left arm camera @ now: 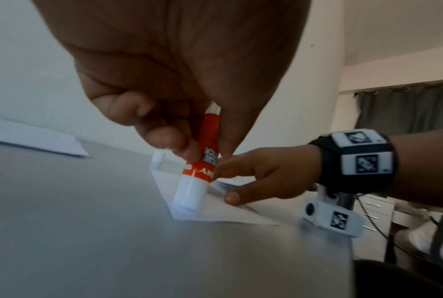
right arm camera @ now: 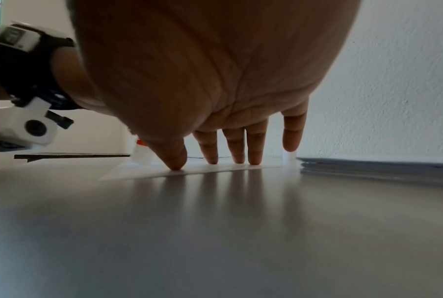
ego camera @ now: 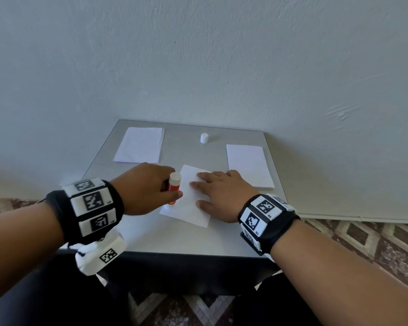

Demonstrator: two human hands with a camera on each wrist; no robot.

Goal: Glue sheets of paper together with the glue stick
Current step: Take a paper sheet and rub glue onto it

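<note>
Right now my left hand [ego camera: 149, 189] is curled round the glue stick [ego camera: 174, 187], thumb and fingers pinching its orange barrel, with the white end pointed down. In the left wrist view that lower end [left arm camera: 189, 193] touches the near left corner of the sheet of paper [ego camera: 189, 203], while the barrel leans up into my grip. The stick sits at about three o'clock from my left palm, between my two hands.

My right hand [ego camera: 219, 196] lies flat on the same sheet, fingers straight and spread; the right wrist view shows my thumb and three fingertips [right arm camera: 211, 159] pressing the paper down, the little finger lifted. The sheet lies turned at an angle on the grey table [ego camera: 170, 241], toward the near edge.

At eleven o'clock from the sheet rests a stack of paper [ego camera: 139, 145], and at two o'clock another stack [ego camera: 249, 164], just beside my right hand. The white cap [ego camera: 204, 138] stands upright at twelve o'clock, well apart from the stick.
</note>
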